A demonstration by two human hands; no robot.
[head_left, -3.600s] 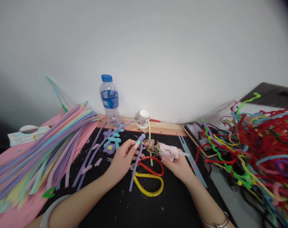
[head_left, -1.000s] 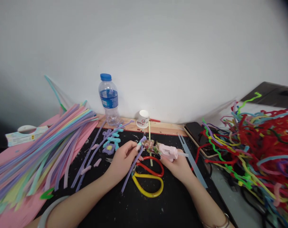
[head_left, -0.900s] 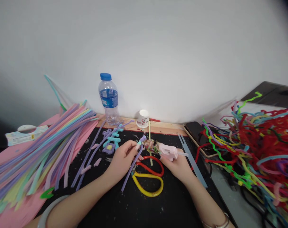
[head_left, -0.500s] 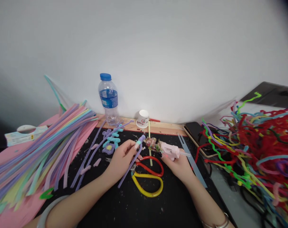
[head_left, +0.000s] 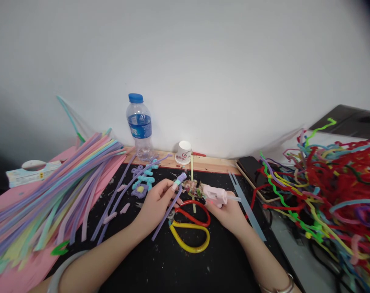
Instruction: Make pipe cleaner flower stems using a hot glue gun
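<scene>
Glue gun (head_left: 215, 195) sits gripped in the right hand (head_left: 229, 213), its crusted nozzle just beside a purple coil (head_left: 181, 178); whether they touch, I cannot tell. The left hand (head_left: 156, 203) pinches the coil above the desk (head_left: 217, 164). Scissors (head_left: 185, 225) lie between the forearms; bottle (head_left: 139, 126) and cup (head_left: 184, 151) stand behind.

No text is legible: print on the bottle (head_left: 139, 126) and cup (head_left: 183, 153) along the worktop (head_left: 217, 162)'s back edge, and the packet (head_left: 29, 175) toward its left, is blurred.
</scene>
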